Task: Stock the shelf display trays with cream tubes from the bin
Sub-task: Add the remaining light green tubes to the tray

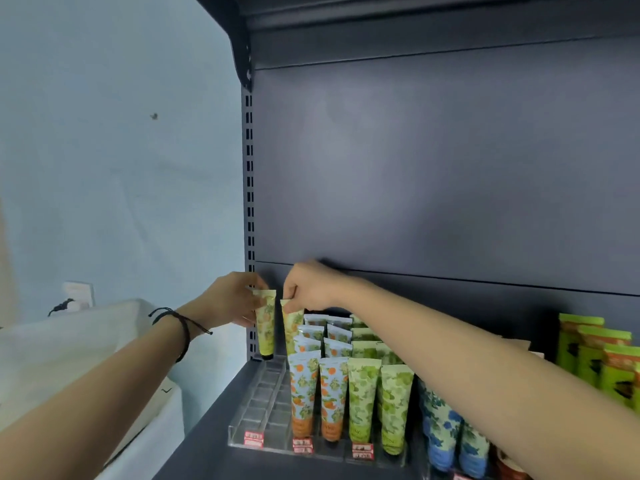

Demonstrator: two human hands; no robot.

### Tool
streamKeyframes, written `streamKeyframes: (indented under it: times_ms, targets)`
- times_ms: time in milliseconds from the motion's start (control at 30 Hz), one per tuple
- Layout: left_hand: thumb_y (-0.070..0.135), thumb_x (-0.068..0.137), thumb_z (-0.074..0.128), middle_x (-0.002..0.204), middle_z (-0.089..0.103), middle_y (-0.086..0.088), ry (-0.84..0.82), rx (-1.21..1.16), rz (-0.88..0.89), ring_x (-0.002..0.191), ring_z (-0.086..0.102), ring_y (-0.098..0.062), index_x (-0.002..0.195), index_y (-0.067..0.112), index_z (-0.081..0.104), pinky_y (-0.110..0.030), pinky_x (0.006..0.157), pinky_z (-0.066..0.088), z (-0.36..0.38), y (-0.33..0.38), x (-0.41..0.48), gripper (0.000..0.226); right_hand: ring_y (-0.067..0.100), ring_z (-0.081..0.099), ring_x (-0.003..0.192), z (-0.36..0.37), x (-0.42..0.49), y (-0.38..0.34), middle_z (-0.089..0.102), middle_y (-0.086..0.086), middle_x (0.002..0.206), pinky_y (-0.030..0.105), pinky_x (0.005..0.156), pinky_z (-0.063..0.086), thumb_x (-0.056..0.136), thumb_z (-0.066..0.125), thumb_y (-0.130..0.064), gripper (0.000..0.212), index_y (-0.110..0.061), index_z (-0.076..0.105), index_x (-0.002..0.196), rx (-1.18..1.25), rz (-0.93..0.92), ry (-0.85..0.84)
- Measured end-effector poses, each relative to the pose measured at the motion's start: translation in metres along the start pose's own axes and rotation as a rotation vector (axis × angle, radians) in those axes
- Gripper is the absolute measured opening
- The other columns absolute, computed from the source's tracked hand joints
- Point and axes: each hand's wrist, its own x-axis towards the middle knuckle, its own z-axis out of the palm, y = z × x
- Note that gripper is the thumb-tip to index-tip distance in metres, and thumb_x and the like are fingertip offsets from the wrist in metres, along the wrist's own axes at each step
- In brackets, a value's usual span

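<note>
My left hand (pixel 231 299) grips a yellow-green cream tube (pixel 266 329) by its top, cap down, over the far end of the clear display tray (pixel 258 407). My right hand (pixel 310 287) pinches the top of a second yellow-green tube (pixel 290 327) right beside it, in the back of the tray's second lane. The two left lanes of the tray are mostly bare. The lanes to the right hold rows of orange-patterned tubes (pixel 303 393) and green-leaf tubes (pixel 362 396).
A white bin (pixel 69 348) stands at the lower left, beside the dark shelf (pixel 201 452). Blue-flowered tubes (pixel 443 431) and green boxes (pixel 595 358) stand to the right. The shelf's back panel (pixel 433 185) rises behind, with a slotted upright (pixel 249 188) at its left edge.
</note>
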Motion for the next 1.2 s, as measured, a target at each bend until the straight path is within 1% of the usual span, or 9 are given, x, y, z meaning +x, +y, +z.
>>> streamKeyframes:
  times_ms: [167, 300, 367, 500, 667, 833, 933, 1067, 1200]
  targets:
    - [-0.006, 0.085, 0.054, 0.077, 0.061, -0.010, -0.074, 0.084, 0.006, 0.072, 0.060, -0.026, 0.098, 0.010, 0.059, -0.045, 0.077, 0.058, 0.007, 0.000, 0.004, 0.021, 0.019, 0.063, 0.086, -0.001, -0.003, 0.005, 0.071, 0.006, 0.103, 0.031, 0.079, 0.051, 0.085, 0.071, -0.020, 0.024, -0.007, 0.072, 0.105, -0.017, -0.007, -0.029]
    - [0.002, 0.090, 0.054, 0.085, 0.063, -0.012, -0.104, 0.125, -0.013, 0.076, 0.066, -0.025, 0.092, 0.018, 0.057, -0.031, 0.071, 0.059, 0.018, 0.004, -0.002, 0.016, 0.017, 0.064, 0.094, 0.001, -0.009, 0.006, 0.071, 0.002, 0.106, 0.032, 0.084, 0.053, 0.082, 0.074, -0.022, 0.026, -0.008, 0.073, 0.104, -0.043, -0.008, -0.036]
    - [0.003, 0.090, 0.052, 0.089, 0.064, -0.014, -0.105, 0.148, -0.018, 0.079, 0.067, -0.027, 0.094, 0.017, 0.057, -0.033, 0.073, 0.059, 0.020, 0.006, -0.005, 0.016, 0.016, 0.064, 0.093, 0.001, -0.011, 0.004, 0.071, 0.001, 0.105, 0.032, 0.084, 0.054, 0.080, 0.076, -0.022, 0.025, -0.009, 0.074, 0.101, -0.049, -0.009, -0.044]
    - [0.010, 0.093, 0.053, 0.095, 0.068, -0.016, -0.104, 0.174, -0.026, 0.076, 0.069, -0.022, 0.095, 0.017, 0.057, -0.021, 0.061, 0.058, 0.020, 0.008, -0.008, 0.008, 0.016, 0.065, 0.088, 0.002, -0.009, 0.004, 0.073, 0.001, 0.101, 0.030, 0.073, 0.055, 0.080, 0.075, -0.016, 0.016, -0.011, 0.075, 0.096, -0.028, 0.007, -0.015]
    - [0.013, 0.092, 0.054, 0.097, 0.066, -0.012, -0.087, 0.210, -0.022, 0.075, 0.068, -0.016, 0.102, 0.015, 0.058, -0.016, 0.053, 0.055, 0.014, 0.011, -0.012, 0.011, 0.018, 0.069, 0.088, -0.004, -0.008, 0.000, 0.075, 0.000, 0.092, 0.040, 0.084, 0.057, 0.078, 0.073, -0.010, 0.009, -0.015, 0.076, 0.083, -0.002, 0.027, 0.047]
    - [0.014, 0.091, 0.056, 0.101, 0.064, -0.012, -0.087, 0.300, -0.011, 0.085, 0.065, -0.023, 0.106, 0.020, 0.053, -0.029, 0.064, 0.057, 0.015, 0.013, -0.025, 0.017, 0.017, 0.068, 0.088, -0.002, -0.018, -0.002, 0.074, -0.002, 0.094, 0.038, 0.084, 0.057, 0.081, 0.070, -0.013, 0.007, -0.017, 0.075, 0.084, 0.020, 0.031, 0.077]
    - [0.020, 0.091, 0.057, 0.108, 0.063, -0.008, -0.047, 0.342, 0.027, 0.096, 0.061, -0.026, 0.115, 0.018, 0.054, -0.032, 0.070, 0.055, 0.014, 0.009, -0.032, 0.024, 0.017, 0.066, 0.088, -0.002, -0.026, -0.002, 0.072, -0.004, 0.092, 0.033, 0.078, 0.056, 0.082, 0.071, -0.025, 0.004, -0.022, 0.073, 0.083, 0.023, 0.047, 0.131]
    - [0.031, 0.090, 0.060, 0.110, 0.055, 0.002, -0.001, 0.390, 0.097, 0.098, 0.051, -0.013, 0.123, 0.022, 0.051, -0.022, 0.084, 0.038, 0.003, 0.005, -0.049, 0.036, 0.017, 0.065, 0.087, -0.008, -0.041, -0.005, 0.070, -0.006, 0.088, 0.033, 0.077, 0.055, 0.082, 0.070, -0.035, 0.017, -0.019, 0.073, 0.088, 0.038, 0.056, 0.165]
    - [0.032, 0.088, 0.062, 0.120, 0.058, -0.002, 0.045, 0.449, 0.124, 0.110, 0.054, -0.018, 0.122, 0.026, 0.051, -0.028, 0.091, 0.042, -0.020, -0.002, -0.077, 0.036, 0.017, 0.065, 0.086, -0.012, -0.064, -0.019, 0.069, -0.005, 0.086, 0.040, 0.082, 0.056, 0.084, 0.068, -0.041, 0.024, -0.018, 0.071, 0.087, 0.103, 0.043, 0.204]
